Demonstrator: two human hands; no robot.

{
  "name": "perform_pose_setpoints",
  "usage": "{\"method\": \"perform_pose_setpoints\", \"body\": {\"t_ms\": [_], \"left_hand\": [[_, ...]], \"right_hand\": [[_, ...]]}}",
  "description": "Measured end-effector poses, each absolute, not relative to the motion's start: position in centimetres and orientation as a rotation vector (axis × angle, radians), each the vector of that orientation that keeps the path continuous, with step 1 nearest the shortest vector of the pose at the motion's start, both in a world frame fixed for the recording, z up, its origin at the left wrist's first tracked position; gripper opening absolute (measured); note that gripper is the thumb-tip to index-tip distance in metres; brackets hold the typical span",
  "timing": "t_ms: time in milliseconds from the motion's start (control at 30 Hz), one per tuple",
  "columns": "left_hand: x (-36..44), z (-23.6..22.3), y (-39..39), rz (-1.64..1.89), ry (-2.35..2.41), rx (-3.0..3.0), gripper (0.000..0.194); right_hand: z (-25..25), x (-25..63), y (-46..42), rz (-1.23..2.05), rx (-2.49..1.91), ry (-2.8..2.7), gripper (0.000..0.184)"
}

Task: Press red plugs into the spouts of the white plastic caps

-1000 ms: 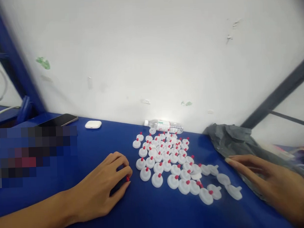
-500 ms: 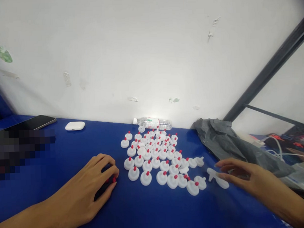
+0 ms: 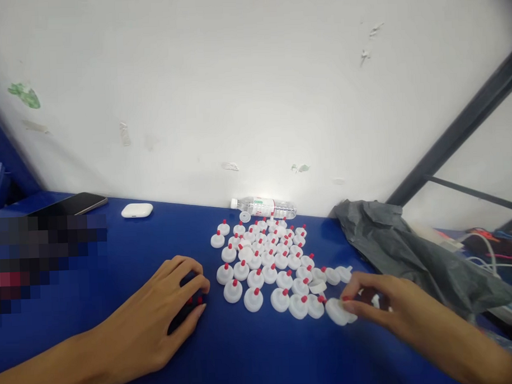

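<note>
Several white caps with red tips [image 3: 267, 259] stand in rows on the blue table [image 3: 261, 348]. My left hand [image 3: 159, 318] rests on the table left of them, fingers curled over small red pieces that show at its fingertips. My right hand [image 3: 381, 305] is at the right end of the front row, its fingers pinched on a white cap [image 3: 339, 311]. A few more white caps lie under and beside that hand.
A clear plastic bottle [image 3: 262, 206] lies against the white wall behind the caps. A white earbud case [image 3: 137, 210] and a dark phone [image 3: 71, 204] sit at the back left. A crumpled grey plastic bag [image 3: 409, 254] fills the right side, with cables beyond it.
My right hand has come in from the grey bag toward the caps and closed on a white cap at the row's right end. My left hand has stayed curled in place.
</note>
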State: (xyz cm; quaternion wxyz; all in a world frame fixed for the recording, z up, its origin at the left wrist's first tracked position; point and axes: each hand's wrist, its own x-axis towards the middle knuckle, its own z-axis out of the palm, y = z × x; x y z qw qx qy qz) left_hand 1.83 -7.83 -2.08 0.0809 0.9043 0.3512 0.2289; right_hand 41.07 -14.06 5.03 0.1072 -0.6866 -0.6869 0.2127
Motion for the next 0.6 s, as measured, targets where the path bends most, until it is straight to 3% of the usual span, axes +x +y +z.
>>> {"method": "perform_pose_setpoints", "body": {"t_ms": [133, 267, 400, 500, 600], "left_hand": [[2.0, -1.6, -8.5, 0.851, 1.024, 2.641, 0.018], [1.9, -1.0, -8.8, 1.0, 0.927, 2.653, 0.023], [1.7, -0.5, -9.1, 1.08, 0.782, 2.793, 0.024], [1.7, -0.3, -9.3, 1.035, 0.637, 3.021, 0.023], [1.7, -0.6, -9.6, 0.994, 0.48, 3.21, 0.014]], "right_hand": [[5.1, 41.3, -15.6, 0.533, -1.852, -1.988, 0.033], [5.8, 37.9, -15.8, 0.484, -1.733, -2.078, 0.022], [6.6, 31.8, -14.8, 0.673, -1.58, -2.24, 0.005], [6.3, 27.9, -14.0, 0.869, -1.442, -2.337, 0.03], [5.5, 25.8, -13.5, 0.962, -1.353, -2.421, 0.04]]}}
